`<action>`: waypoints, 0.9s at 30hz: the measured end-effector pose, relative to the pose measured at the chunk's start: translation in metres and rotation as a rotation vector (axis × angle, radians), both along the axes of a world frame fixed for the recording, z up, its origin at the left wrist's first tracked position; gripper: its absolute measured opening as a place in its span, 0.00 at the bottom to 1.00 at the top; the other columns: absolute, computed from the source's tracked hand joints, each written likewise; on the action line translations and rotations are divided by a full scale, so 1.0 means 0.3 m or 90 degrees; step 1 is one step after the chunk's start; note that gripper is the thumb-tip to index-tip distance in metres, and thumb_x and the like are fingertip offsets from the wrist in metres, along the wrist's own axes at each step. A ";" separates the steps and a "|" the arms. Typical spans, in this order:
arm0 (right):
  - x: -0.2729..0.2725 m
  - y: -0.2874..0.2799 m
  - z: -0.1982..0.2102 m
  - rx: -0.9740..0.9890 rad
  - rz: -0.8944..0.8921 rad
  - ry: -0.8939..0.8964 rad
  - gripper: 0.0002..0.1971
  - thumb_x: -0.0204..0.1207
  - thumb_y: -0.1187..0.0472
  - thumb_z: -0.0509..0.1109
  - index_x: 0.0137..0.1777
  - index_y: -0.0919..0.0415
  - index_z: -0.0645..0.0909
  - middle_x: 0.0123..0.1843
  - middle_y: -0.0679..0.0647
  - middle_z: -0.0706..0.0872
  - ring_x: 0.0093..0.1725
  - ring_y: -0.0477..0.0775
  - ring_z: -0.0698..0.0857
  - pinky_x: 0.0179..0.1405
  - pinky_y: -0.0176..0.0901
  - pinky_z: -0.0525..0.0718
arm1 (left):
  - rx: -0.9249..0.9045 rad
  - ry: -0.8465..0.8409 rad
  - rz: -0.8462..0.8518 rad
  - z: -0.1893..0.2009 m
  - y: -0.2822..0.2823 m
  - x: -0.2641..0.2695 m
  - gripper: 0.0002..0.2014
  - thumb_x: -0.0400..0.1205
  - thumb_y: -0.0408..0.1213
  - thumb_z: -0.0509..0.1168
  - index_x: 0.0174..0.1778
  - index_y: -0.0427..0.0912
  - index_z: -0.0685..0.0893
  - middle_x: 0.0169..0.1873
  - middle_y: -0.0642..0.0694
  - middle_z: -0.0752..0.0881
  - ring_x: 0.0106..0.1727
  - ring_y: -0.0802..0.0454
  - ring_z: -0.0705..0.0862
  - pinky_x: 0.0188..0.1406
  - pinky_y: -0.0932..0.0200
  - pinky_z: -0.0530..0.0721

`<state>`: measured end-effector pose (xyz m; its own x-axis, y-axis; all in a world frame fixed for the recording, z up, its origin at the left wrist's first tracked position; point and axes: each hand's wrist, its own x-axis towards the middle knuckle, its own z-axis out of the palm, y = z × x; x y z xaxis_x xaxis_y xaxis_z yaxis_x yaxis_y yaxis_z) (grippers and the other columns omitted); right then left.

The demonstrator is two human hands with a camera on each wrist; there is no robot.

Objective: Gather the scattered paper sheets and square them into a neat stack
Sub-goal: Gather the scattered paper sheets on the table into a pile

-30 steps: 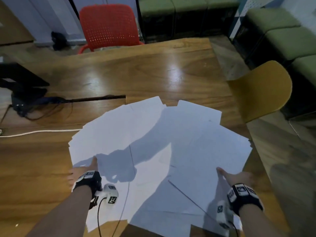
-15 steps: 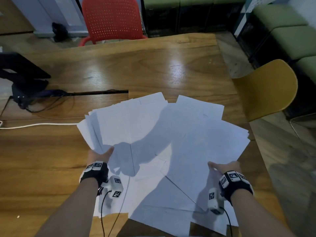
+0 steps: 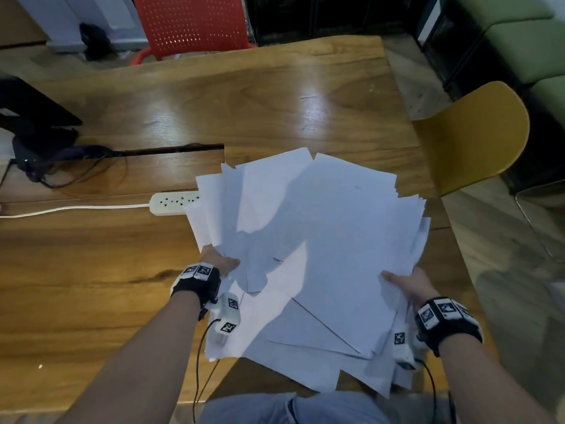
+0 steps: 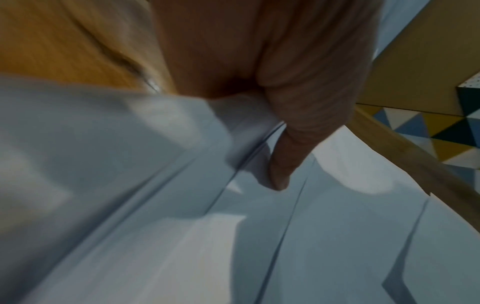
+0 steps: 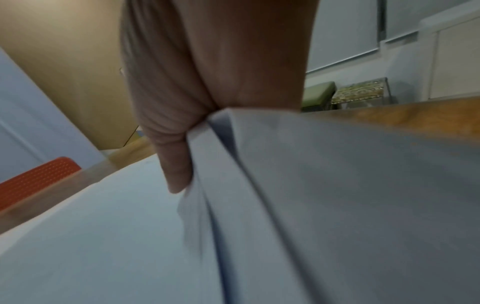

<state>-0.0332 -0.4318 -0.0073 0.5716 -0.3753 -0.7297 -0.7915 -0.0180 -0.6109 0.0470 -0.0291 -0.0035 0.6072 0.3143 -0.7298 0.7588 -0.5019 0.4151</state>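
Both hands on the paper sheets (image 3: 308, 240) now, pile sitting at 5 o'clock on the wooden table (image 3: 214, 96), near edge hanging over the table's lip twd the person's lap. Left hand (image 3: 218, 263) pinches the 9 o'clock side, thumb on top, other fingers under & hidden. Right hand (image 3: 406, 286) grips the 3 o'clock side the same way; right wrist view shows sheets bunching at the thumb (image 5: 176, 164). Likely reason: squeezing from 2 sides crowds loose pages inward w/o lifting each. Corners fan out at 12 & 6, so squaring isn't done. Power strip (image 3: 174, 203) lies at 10 o'clock, its end tucked behind the sheets.
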 end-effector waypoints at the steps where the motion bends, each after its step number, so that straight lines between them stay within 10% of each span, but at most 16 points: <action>1: 0.000 -0.003 -0.001 -0.022 0.007 0.008 0.21 0.73 0.68 0.75 0.65 0.73 0.79 0.60 0.68 0.85 0.54 0.66 0.84 0.59 0.56 0.81 | -0.015 -0.003 -0.003 0.002 -0.016 0.003 0.20 0.69 0.36 0.75 0.57 0.38 0.83 0.40 0.39 0.89 0.37 0.43 0.88 0.24 0.63 0.79; 5: 0.001 -0.017 0.003 -0.086 0.037 0.007 0.20 0.73 0.69 0.74 0.64 0.75 0.78 0.56 0.68 0.86 0.55 0.68 0.85 0.58 0.59 0.83 | -0.035 -0.003 -0.011 0.018 -0.030 0.011 0.21 0.68 0.35 0.76 0.56 0.35 0.83 0.41 0.39 0.89 0.36 0.42 0.87 0.32 0.57 0.84; 10: 0.022 -0.020 0.030 -0.233 0.029 -0.092 0.17 0.76 0.77 0.61 0.65 0.73 0.77 0.50 0.64 0.82 0.56 0.70 0.83 0.53 0.54 0.79 | 0.024 -0.025 0.079 0.028 0.025 0.019 0.34 0.69 0.35 0.78 0.69 0.32 0.73 0.62 0.38 0.83 0.59 0.34 0.84 0.54 0.44 0.85; 18: 0.094 -0.080 0.177 -0.440 -0.083 -0.209 0.14 0.70 0.76 0.59 0.52 0.65 0.78 0.43 0.65 0.80 0.43 0.65 0.80 0.42 0.50 0.76 | 0.121 -0.048 0.125 0.036 0.078 0.033 0.33 0.67 0.35 0.78 0.66 0.33 0.74 0.58 0.34 0.84 0.55 0.32 0.85 0.52 0.40 0.87; 24: 0.151 -0.125 0.266 -0.392 -0.247 -0.303 0.18 0.69 0.77 0.57 0.56 0.70 0.80 0.48 0.64 0.82 0.49 0.60 0.82 0.51 0.44 0.75 | 0.158 -0.021 0.060 0.006 0.103 0.062 0.42 0.57 0.44 0.80 0.67 0.37 0.73 0.61 0.38 0.80 0.56 0.35 0.84 0.54 0.38 0.87; 27: 0.160 -0.134 0.283 -0.339 -0.272 -0.321 0.20 0.69 0.78 0.57 0.61 0.72 0.79 0.54 0.66 0.84 0.56 0.63 0.83 0.54 0.43 0.75 | 0.164 -0.017 -0.029 0.015 0.090 0.068 0.30 0.62 0.44 0.75 0.61 0.42 0.80 0.57 0.40 0.81 0.56 0.38 0.83 0.58 0.40 0.86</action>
<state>0.0150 -0.4719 0.0775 0.5120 -0.8543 -0.0899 -0.4306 -0.1646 -0.8874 0.0675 -0.0021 0.0009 0.6435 0.4594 -0.6122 0.7231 -0.6273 0.2893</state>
